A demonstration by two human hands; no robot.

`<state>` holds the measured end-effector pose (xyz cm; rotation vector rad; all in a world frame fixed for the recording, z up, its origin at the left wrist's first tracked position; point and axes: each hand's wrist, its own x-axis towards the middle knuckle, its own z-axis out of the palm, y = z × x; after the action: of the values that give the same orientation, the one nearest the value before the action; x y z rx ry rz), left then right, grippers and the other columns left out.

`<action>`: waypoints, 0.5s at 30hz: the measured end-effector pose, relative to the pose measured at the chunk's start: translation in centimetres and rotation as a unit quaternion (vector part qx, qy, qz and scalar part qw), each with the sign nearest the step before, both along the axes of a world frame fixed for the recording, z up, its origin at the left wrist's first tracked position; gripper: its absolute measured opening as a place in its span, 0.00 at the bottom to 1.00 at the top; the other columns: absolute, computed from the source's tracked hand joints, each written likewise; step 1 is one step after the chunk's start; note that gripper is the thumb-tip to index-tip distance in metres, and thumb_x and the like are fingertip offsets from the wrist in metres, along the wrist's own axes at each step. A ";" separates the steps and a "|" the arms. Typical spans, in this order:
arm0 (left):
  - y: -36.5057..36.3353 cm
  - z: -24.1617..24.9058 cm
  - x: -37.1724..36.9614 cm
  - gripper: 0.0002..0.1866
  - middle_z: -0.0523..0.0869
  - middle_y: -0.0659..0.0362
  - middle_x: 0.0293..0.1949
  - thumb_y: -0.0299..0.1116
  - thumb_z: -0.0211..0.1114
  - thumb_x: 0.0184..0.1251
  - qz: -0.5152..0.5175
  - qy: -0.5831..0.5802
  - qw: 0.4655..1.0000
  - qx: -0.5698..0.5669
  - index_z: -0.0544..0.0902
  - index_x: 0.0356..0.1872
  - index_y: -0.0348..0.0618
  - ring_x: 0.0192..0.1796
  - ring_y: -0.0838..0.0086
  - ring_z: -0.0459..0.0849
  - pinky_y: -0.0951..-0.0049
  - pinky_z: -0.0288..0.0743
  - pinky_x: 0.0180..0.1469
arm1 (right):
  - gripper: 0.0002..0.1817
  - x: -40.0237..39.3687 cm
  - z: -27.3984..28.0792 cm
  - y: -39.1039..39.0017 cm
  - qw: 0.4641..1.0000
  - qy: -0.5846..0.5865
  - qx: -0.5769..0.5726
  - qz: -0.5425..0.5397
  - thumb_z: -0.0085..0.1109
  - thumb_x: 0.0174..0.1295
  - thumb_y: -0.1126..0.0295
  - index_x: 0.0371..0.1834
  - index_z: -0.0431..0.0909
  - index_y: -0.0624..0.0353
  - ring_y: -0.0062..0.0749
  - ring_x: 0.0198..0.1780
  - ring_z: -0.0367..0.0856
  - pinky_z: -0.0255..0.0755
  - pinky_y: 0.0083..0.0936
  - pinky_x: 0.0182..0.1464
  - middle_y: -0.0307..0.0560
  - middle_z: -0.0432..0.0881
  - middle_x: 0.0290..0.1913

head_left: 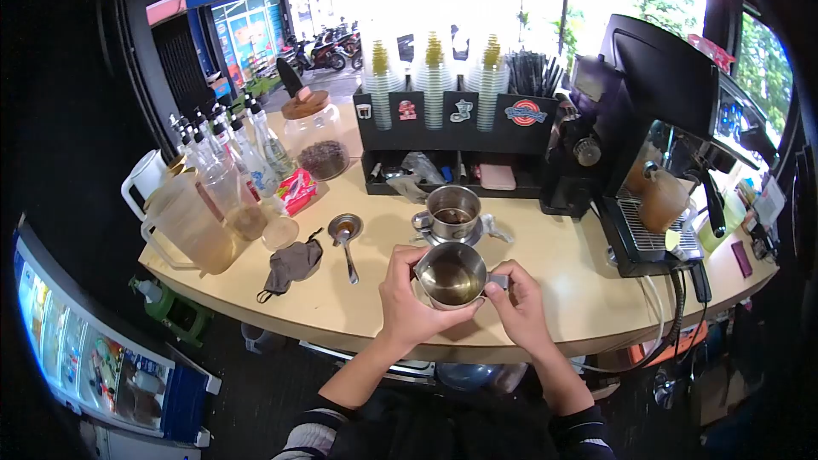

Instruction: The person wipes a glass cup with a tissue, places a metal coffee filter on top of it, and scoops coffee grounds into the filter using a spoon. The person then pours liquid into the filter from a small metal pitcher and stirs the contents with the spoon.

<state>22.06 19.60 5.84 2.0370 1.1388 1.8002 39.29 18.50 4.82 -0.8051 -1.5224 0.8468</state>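
Between my hands is a steel milk pitcher (452, 275) with a little pale, clear liquid at its bottom. My left hand (407, 300) wraps round its left side, fingers closed against the metal. On the other side my right hand (518, 301) grips the pitcher's handle. Just behind it, apart from my hands, stands a metal coffee dripper (453, 215) with something dark brown inside, resting on a saucer-like base. To the left lies a small round metal dish (345, 227), with a spoon (349, 260) leaning on it.
A dark cloth mask (292, 267), a plastic jug (192, 226) and pump bottles (247, 153) stand left. A glass jar (318, 140) is behind them. At the back is a black cup rack (456, 132); an espresso machine (652, 179) fills the right side.
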 end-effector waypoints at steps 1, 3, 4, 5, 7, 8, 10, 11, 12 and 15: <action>0.1 0.0 0.5 0.44 0.77 0.53 0.42 0.40 0.84 0.25 -0.012 -0.002 1.000 0.001 0.68 0.49 0.37 0.46 0.68 0.80 0.70 0.74 0.47 | 0.06 0.5 -0.3 -0.2 0.998 0.025 -0.051 0.010 0.58 0.63 0.71 0.35 0.72 0.61 0.18 0.35 0.71 0.65 0.18 0.42 0.36 0.74 0.31; 0.3 -0.1 1.4 0.44 0.75 0.52 0.44 0.39 0.85 0.26 -0.035 -0.004 0.999 -0.028 0.68 0.48 0.37 0.48 0.67 0.79 0.69 0.74 0.49 | 0.06 1.2 -0.8 -0.2 0.993 0.051 -0.102 0.016 0.57 0.64 0.70 0.33 0.72 0.59 0.16 0.34 0.69 0.64 0.16 0.39 0.34 0.73 0.29; 0.5 -0.2 1.8 0.43 0.74 0.52 0.46 0.39 0.85 0.27 -0.075 -0.022 0.995 -0.065 0.68 0.48 0.37 0.49 0.66 0.79 0.68 0.74 0.51 | 0.06 1.4 -1.0 -0.2 0.994 0.071 -0.081 -0.003 0.56 0.65 0.69 0.33 0.71 0.58 0.15 0.33 0.69 0.63 0.15 0.38 0.34 0.74 0.28; 0.7 -0.2 2.1 0.43 0.74 0.51 0.48 0.39 0.85 0.28 -0.115 -0.040 0.987 -0.103 0.69 0.49 0.37 0.50 0.66 0.79 0.68 0.74 0.52 | 0.07 1.6 -1.1 -0.1 0.994 0.091 -0.059 -0.021 0.55 0.67 0.68 0.33 0.71 0.57 0.14 0.32 0.70 0.63 0.14 0.37 0.33 0.75 0.28; 0.7 0.6 2.0 0.44 0.72 0.51 0.53 0.38 0.84 0.32 -0.150 -0.028 0.978 -0.143 0.69 0.53 0.37 0.53 0.65 0.78 0.67 0.72 0.57 | 0.07 2.3 -0.4 0.2 0.989 0.136 -0.064 -0.018 0.54 0.67 0.68 0.33 0.70 0.57 0.14 0.32 0.70 0.63 0.14 0.36 0.34 0.75 0.27; 0.9 0.9 1.8 0.45 0.72 0.52 0.54 0.37 0.83 0.33 -0.145 0.021 0.983 -0.114 0.68 0.56 0.37 0.55 0.66 0.77 0.66 0.71 0.58 | 0.07 2.7 -0.1 0.4 0.981 0.180 -0.069 -0.012 0.54 0.67 0.69 0.33 0.70 0.58 0.14 0.32 0.71 0.64 0.14 0.36 0.36 0.76 0.27; 1.2 0.7 1.1 0.43 0.71 0.53 0.57 0.31 0.79 0.41 -0.147 0.051 0.984 -0.092 0.66 0.61 0.38 0.59 0.67 0.74 0.67 0.68 0.63 | 0.07 4.1 -0.1 1.0 0.980 0.184 -0.072 -0.015 0.54 0.67 0.68 0.34 0.70 0.57 0.18 0.31 0.73 0.65 0.16 0.36 0.37 0.76 0.28; 1.5 0.5 0.6 0.43 0.71 0.53 0.57 0.31 0.79 0.41 -0.148 0.052 0.983 -0.090 0.66 0.61 0.38 0.59 0.67 0.74 0.67 0.68 0.63 | 0.07 4.9 0.0 1.3 0.979 0.190 -0.076 -0.017 0.54 0.67 0.67 0.36 0.70 0.57 0.22 0.30 0.75 0.66 0.18 0.35 0.38 0.76 0.29; 1.9 0.4 -0.1 0.39 0.72 0.53 0.55 0.29 0.77 0.44 -0.168 -0.023 0.979 -0.113 0.67 0.60 0.37 0.59 0.68 0.74 0.67 0.68 0.62 | 0.06 5.7 0.2 1.7 0.977 0.199 -0.072 -0.021 0.53 0.67 0.68 0.36 0.70 0.58 0.24 0.29 0.77 0.68 0.19 0.35 0.40 0.77 0.28; 4.1 -0.3 -1.8 0.26 0.75 0.53 0.50 0.26 0.70 0.53 -0.147 -0.110 0.979 -0.086 0.73 0.54 0.35 0.52 0.69 0.77 0.68 0.68 0.59 | 0.05 7.7 1.7 3.0 0.984 0.169 -0.042 -0.033 0.53 0.66 0.69 0.37 0.70 0.58 0.25 0.30 0.77 0.68 0.20 0.34 0.40 0.77 0.28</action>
<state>20.30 23.69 5.59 1.7503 0.8471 1.6685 46.98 21.55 6.57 -0.7260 -1.1625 0.9509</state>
